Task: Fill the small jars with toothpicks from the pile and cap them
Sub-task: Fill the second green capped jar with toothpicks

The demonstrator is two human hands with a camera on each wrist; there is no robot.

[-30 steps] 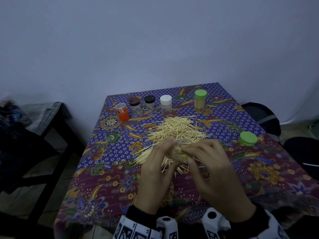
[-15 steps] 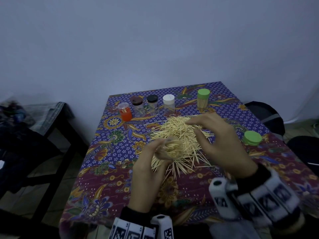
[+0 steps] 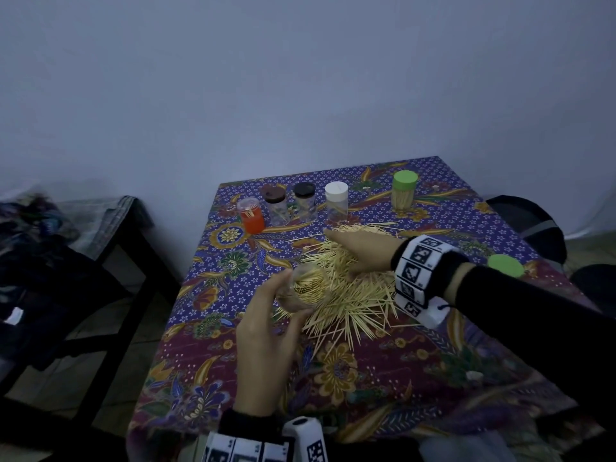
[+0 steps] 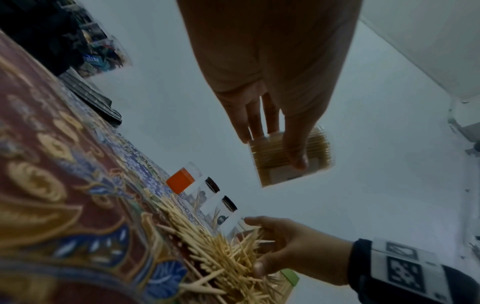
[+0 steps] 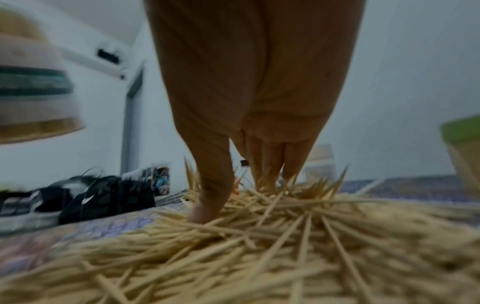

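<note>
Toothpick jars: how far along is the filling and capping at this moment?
Done: one green-capped jar stands full at the back. In hand: the left hand grips an uncapped jar packed with toothpicks, while the right hand reaches into the pile. Left: its loose green cap lies aside, and the four other jars hold only a few toothpicks.
</note>
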